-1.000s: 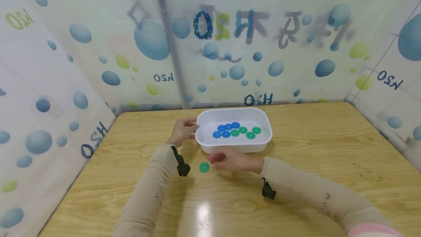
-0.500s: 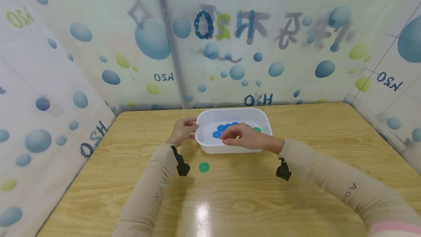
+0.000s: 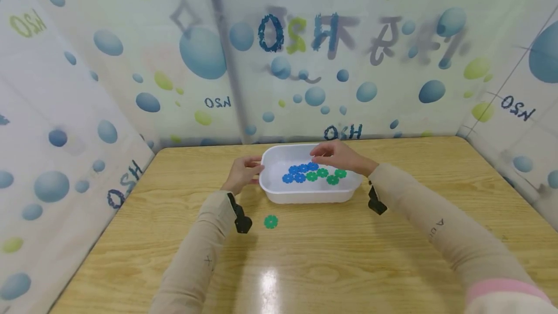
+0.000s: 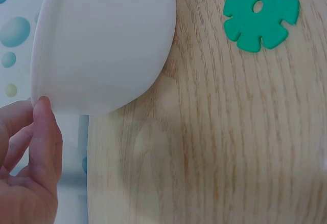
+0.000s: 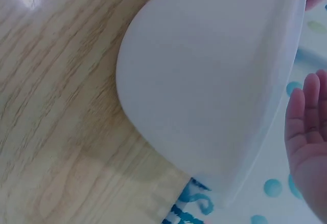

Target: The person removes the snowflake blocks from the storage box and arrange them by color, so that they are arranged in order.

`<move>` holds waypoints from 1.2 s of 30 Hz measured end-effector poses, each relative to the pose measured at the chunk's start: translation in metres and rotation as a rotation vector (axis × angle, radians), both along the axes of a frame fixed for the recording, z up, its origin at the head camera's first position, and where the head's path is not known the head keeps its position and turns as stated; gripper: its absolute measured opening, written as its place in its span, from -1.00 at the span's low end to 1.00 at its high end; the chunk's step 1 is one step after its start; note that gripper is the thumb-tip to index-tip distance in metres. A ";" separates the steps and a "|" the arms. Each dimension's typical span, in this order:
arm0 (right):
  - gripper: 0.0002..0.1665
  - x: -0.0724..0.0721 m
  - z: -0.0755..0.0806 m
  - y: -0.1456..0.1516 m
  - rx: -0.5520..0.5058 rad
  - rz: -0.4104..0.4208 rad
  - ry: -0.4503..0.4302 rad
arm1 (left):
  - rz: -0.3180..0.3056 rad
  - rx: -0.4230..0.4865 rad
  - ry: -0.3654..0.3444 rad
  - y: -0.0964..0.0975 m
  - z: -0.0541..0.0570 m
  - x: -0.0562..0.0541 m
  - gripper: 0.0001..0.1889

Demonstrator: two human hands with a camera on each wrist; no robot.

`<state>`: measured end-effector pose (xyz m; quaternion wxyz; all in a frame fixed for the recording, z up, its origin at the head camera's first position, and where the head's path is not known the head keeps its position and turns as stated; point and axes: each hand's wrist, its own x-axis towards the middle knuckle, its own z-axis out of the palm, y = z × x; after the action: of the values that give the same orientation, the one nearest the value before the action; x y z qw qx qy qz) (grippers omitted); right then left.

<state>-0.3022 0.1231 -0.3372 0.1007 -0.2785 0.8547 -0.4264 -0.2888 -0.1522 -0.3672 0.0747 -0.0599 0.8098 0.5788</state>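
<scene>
Pinches the white basin (image 3: 310, 197) of blue and green discs (image 3: 300, 178) with the left hand (image 3: 240, 175), holds the right hand (image 3: 342, 156) loosely outstretched above it, and has another green disc (image 3: 271, 222) on the table (image 3: 314, 260) in front.

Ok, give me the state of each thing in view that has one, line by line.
White tub: upright on the table, uncovered.
Blue pieces: five visible, lying in the tub.
Green pieces: four visible, lying in the tub.
Loose green piece: flat on the table.
Left hand: pinching the tub's rim.
Right hand: above the tub, no piece seen in it.
</scene>
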 end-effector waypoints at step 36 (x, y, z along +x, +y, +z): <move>-0.48 -0.026 -0.051 -0.009 0.219 -0.137 -0.072 | 0.004 -0.003 -0.009 -0.001 0.000 0.000 -0.64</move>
<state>-0.3280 0.1146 -0.3887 0.1319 -0.1913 0.9089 -0.3463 -0.2889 -0.1529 -0.3677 0.0770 -0.0644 0.8103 0.5774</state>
